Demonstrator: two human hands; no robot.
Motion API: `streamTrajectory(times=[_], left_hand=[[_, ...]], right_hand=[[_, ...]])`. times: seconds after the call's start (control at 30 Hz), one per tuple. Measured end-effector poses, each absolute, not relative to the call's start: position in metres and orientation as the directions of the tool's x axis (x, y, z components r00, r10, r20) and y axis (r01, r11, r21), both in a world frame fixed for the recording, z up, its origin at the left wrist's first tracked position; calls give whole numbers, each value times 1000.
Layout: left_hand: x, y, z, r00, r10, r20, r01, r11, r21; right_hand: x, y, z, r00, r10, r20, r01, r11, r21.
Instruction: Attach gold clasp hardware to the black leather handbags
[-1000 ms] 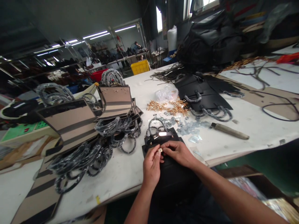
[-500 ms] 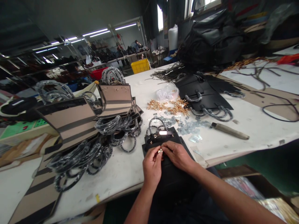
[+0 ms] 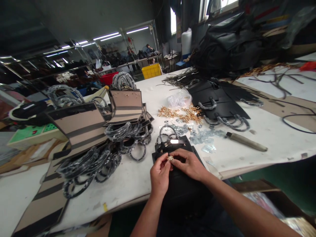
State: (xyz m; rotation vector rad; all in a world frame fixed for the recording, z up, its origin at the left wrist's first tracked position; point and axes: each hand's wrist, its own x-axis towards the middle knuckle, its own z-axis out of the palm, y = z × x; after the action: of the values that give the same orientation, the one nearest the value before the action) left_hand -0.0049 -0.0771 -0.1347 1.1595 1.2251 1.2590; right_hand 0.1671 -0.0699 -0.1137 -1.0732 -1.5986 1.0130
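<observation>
Between the fingertips of my left hand point(image 3: 160, 174) and my right hand point(image 3: 189, 163) is a small gold-coloured metal fitting point(image 3: 170, 158). Both hands are closed in a pinch on it. They are over a black handbag panel point(image 3: 179, 184) at the table's front edge. Just beyond my fingers, a shiny metal plate point(image 3: 174, 142) lies on the panel, and a plastic-wrapped handle point(image 3: 168, 130) stands up behind it. Past that lie flat silver metal plates point(image 3: 201, 134) and a heap of gold-coloured fittings point(image 3: 190, 114).
Handbag panels with brown backing point(image 3: 127, 103) and wrapped handles point(image 3: 89, 166) pile up on the left. On the right are a grey-handled tool point(image 3: 247, 141) and black handbag panels point(image 3: 219, 102). A clear plastic bag point(image 3: 179, 98) sits behind the gold heap. A yellow crate point(image 3: 151, 70) stands farther back.
The whole view has shifted slightly, so the table things appear a little farther right. My hands stay together, with the gold fitting turned a little and more visible between the fingertips.
</observation>
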Motion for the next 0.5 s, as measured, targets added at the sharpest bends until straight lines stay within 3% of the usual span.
streamTrajectory(times=[0.17,0.27,0.37,0.5], left_hand=[[-5,-78,-135,-33,998,47,-2,-47,999],[-14,-78,-132,-105,977,187,267,-153,951],[-31,-76,-133,-184,923,337,557,-185,810],[-46,-72,-137,-163,951,262,597,-117,794]], right_hand=[[166,-69,-113,-186,953,237,138,265,-954],[167,-70,-117,-122,983,137,71,146,-987],[166,-72,-122,-74,994,85,0,86,-996],[163,-75,-123,-78,994,73,-8,72,-997]])
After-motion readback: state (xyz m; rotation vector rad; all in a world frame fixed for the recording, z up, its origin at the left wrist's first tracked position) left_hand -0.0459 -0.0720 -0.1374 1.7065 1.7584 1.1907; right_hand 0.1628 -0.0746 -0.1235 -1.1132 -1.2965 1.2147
